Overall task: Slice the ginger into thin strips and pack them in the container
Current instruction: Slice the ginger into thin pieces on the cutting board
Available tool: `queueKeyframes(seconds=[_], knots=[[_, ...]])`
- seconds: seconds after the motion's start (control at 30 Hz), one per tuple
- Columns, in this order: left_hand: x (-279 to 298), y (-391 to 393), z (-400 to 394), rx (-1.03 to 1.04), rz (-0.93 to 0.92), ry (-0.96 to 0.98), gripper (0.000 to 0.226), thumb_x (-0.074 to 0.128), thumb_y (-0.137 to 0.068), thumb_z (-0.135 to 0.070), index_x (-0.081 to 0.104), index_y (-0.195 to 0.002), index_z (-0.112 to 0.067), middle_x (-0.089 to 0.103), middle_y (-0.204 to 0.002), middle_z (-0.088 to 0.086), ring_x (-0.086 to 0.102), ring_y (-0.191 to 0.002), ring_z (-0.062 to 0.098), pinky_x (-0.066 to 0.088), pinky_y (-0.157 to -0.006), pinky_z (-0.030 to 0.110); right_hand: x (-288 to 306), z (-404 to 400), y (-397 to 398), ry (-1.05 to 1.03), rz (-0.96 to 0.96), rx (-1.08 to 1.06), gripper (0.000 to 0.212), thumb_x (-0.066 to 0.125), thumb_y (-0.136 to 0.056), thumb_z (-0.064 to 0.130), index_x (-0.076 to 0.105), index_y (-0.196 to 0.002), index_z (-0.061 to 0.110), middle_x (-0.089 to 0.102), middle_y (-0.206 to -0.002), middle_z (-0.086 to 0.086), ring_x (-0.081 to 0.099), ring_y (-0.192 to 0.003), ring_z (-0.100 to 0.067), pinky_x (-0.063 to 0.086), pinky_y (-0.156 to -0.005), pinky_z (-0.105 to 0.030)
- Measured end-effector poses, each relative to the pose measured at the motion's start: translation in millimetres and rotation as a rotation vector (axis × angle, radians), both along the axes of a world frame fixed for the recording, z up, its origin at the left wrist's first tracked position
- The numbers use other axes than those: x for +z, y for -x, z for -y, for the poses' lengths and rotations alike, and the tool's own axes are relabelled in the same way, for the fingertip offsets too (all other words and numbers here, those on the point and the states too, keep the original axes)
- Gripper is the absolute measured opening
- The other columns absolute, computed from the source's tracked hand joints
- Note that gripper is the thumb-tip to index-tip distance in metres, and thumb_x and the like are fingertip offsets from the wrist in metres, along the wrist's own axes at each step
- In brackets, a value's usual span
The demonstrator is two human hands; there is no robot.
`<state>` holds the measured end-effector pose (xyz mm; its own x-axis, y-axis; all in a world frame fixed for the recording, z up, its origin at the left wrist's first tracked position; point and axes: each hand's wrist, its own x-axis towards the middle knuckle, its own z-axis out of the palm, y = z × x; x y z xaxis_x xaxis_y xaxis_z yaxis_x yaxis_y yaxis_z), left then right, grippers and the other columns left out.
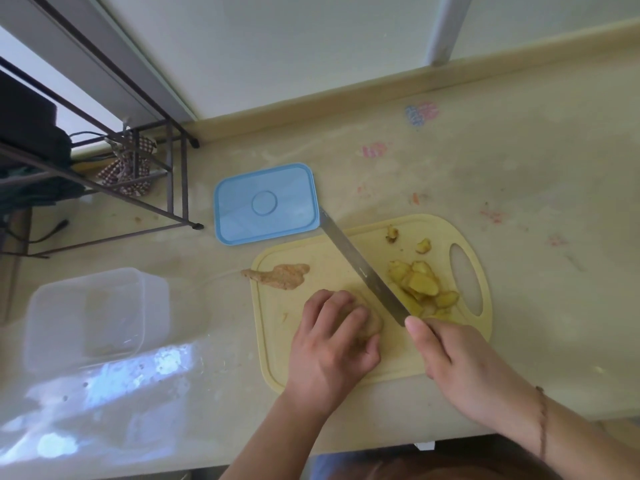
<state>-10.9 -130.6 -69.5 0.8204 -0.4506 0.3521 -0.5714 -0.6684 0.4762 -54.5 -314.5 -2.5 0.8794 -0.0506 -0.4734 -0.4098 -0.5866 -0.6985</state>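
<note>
Pinning a ginger piece (372, 323) on the cutting board (311, 341), the left hand (332, 344) is curled over it while the knife (363, 268) is gripped by the right hand (457, 362) (slices (422, 285) at 2 o'clock, container (86, 317) at 9 o'clock).

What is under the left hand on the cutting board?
The left hand presses on a piece of ginger; only its tan edge shows past the fingers. The rest is covered, as is the cutting board beneath.
</note>
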Motion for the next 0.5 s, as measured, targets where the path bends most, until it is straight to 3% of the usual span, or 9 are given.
queueKeyframes(seconds=[0.17,0.3,0.5], knots=[[1,0,1,0.012,-0.008,0.008,0.015,0.077,-0.075,-0.021,0.074,-0.085,-0.010,0.066,-0.104,0.007,0.058,-0.101,0.033,0.048,-0.093,0.030,22,-3,13,0.004,-0.029,0.025,0.063,0.016,-0.088,0.071,0.043,-0.060,0.021,0.052,-0.054,-0.002,0.054,-0.051,-0.014,0.044,-0.054,-0.032],[-1,-2,0,0.005,-0.007,0.005,0.015,0.073,-0.077,-0.022,0.075,-0.086,-0.010,0.067,-0.105,0.007,0.059,-0.101,0.034,0.048,-0.091,0.032,32,-9,20,0.050,-0.034,0.065,0.063,0.011,-0.083,0.075,0.038,-0.059,0.024,0.057,-0.064,0.023,0.050,-0.055,-0.009,0.036,-0.053,-0.026],[-3,-4,0,-0.004,0.014,0.007,0.015,0.074,-0.077,-0.023,0.076,-0.086,-0.011,0.068,-0.105,0.007,0.058,-0.099,0.034,0.048,-0.091,0.032,32,-11,23,0.088,-0.052,0.073,0.067,0.004,-0.072,0.080,0.038,-0.061,0.023,0.054,-0.068,0.032,0.051,-0.060,-0.008,0.034,-0.051,-0.025]])
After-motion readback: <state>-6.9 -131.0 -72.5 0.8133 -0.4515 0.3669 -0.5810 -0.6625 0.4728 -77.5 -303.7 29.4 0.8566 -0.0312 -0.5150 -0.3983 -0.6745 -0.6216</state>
